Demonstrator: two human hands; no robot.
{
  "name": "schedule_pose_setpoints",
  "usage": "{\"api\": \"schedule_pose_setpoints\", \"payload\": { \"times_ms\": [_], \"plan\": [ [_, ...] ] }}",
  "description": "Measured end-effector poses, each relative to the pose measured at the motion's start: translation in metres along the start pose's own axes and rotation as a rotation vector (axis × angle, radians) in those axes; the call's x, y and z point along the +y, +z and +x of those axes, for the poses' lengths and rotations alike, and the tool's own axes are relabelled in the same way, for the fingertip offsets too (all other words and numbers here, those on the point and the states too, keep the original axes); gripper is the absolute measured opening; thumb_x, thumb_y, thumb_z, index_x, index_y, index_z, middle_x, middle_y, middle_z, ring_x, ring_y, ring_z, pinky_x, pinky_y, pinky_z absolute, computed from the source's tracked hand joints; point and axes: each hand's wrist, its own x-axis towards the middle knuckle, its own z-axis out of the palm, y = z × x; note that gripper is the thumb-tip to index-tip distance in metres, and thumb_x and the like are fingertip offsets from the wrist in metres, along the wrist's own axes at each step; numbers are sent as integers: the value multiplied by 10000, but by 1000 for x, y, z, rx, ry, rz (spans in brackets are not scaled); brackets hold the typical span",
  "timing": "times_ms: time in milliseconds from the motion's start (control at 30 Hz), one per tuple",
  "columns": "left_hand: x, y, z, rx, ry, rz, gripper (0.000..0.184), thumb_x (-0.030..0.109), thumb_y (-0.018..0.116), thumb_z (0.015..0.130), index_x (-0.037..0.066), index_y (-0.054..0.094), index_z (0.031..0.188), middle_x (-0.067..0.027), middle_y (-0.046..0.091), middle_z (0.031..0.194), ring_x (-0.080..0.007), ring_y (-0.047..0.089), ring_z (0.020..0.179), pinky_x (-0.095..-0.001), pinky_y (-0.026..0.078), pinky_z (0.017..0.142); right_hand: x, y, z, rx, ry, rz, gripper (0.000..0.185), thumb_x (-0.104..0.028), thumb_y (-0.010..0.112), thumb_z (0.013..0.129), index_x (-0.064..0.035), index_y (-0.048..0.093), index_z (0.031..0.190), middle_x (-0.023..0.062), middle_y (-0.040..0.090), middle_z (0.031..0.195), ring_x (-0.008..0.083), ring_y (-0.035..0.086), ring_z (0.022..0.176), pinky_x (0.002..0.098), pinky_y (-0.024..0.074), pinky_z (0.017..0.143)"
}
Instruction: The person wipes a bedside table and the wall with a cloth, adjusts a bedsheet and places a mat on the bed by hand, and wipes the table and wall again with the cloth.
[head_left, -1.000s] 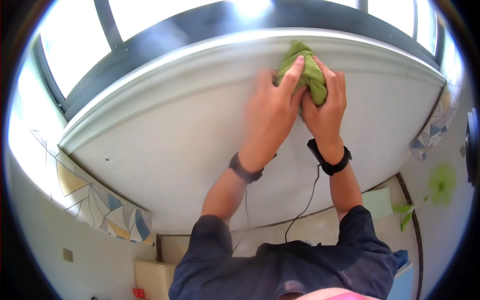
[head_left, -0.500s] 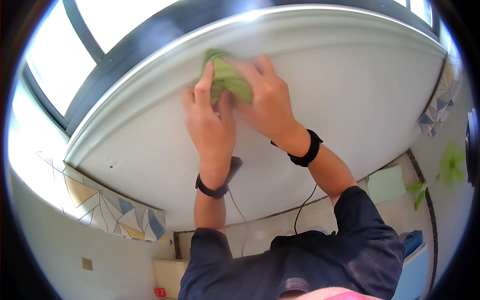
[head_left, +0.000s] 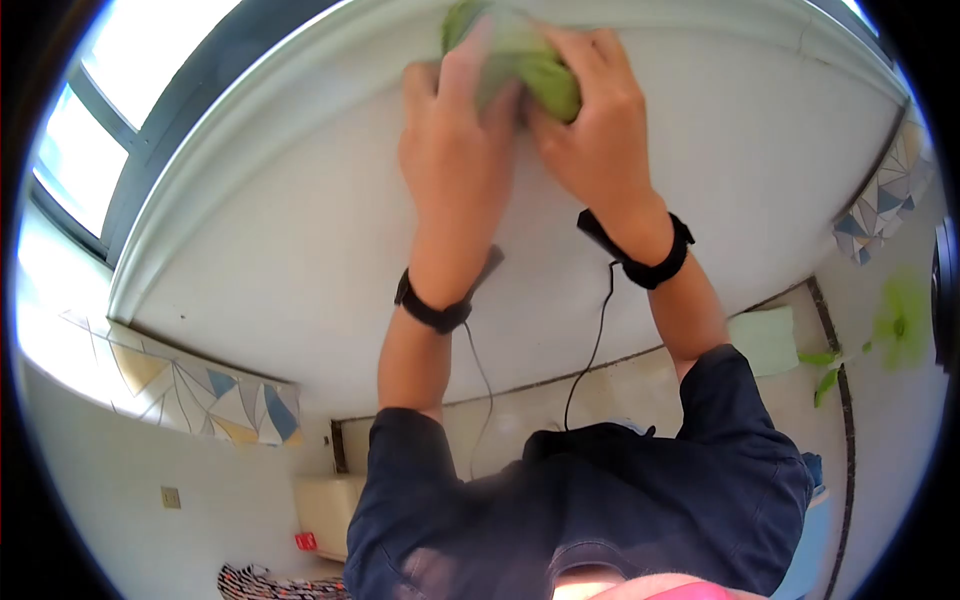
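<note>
Student: Left to right, how far along is the work?

Tutor: The left hand (head_left: 460, 150) holds one side of the green cloth (head_left: 550, 85), fingers bent over it; the cloth, bunched and blurred, lies at the far moulding (head_left: 250, 110) of the white panel (head_left: 310, 230); the right hand (head_left: 602, 120) grips its other side, fingers curled; the work appears mid-course; no line parts treated from untreated surface, so what is done and what is left cannot be told.

Student: And edges and room?

Tutor: At left, the window frame (head_left: 155, 135) backs the moulding, and a patterned border (head_left: 205, 395) bounds the panel; white surface between border and left hand gives sideways room; centrally, cables (head_left: 601, 345) trail from the wrist straps (head_left: 660, 270) and could snag; at right, panel extends to a second patterned border (head_left: 885, 205).
</note>
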Motion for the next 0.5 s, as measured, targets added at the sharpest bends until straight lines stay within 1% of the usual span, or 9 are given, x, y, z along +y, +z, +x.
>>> {"api": "schedule_pose_setpoints", "payload": {
  "times_ms": [67,100,167,233,300,333,433,467,500],
  "plan": [
    [21,23,6,11,59,6,442,89,647,866,149,574,1298,-147,589,995,-318,584,873,-399,486,756,15,-21,8,33,-11,17,430,-16,664,739,-78,620,1162,145,576,969,350,598,867,399,503,734],
    [31,33,7,-27,15,-19,453,87,645,857,140,558,1298,-158,581,1010,-343,588,887,-418,488,753,23,-32,10,51,-9,28,396,-8,658,740,-34,622,1134,171,571,958,374,595,890,409,497,762],
    [54,56,9,-93,-75,-73,474,83,640,837,120,528,1297,-180,563,1041,-392,594,916,-455,490,747,52,-53,9,54,-2,42,407,-16,640,738,-27,610,1144,203,591,978,412,580,929,441,486,799],
    [81,81,13,-115,-92,-77,456,82,630,848,132,531,1290,-184,562,1037,-400,603,856,-468,500,704,81,-77,11,69,-48,1,394,-11,628,747,-21,607,1141,219,600,986,427,577,924,447,483,804],
    [107,108,13,-127,-100,-76,444,90,623,857,139,531,1289,-185,559,1028,-403,609,809,-475,509,670,100,-105,12,72,9,32,366,-3,611,764,-11,609,1130,238,608,989,445,574,920,448,478,815],
    [118,121,12,-130,-102,-72,442,98,621,861,140,530,1292,-183,556,1021,-401,610,792,-475,512,658,109,-118,11,40,31,13,362,13,594,772,-9,610,1133,236,611,979,434,585,912,441,477,816],
    [141,156,-3,-170,-137,-88,438,124,614,875,149,528,1303,-175,541,1003,-389,612,767,-464,518,638,134,-141,0,87,25,-11,361,24,587,769,-8,609,1129,229,613,992,423,586,925,433,476,811],
    [145,165,-10,-190,-150,-100,437,132,612,879,152,527,1307,-172,535,997,-383,612,763,-459,519,635,133,-148,-9,69,124,-24,361,33,581,759,-11,612,1116,224,612,1009,412,585,932,425,474,812],
    [151,170,-18,-224,-169,-103,443,137,612,881,157,525,1314,-169,529,996,-375,613,759,-454,520,631,138,-155,-17,30,145,-35,365,36,583,755,-13,610,1116,224,609,1004,413,582,935,425,474,815]
  ]
}}
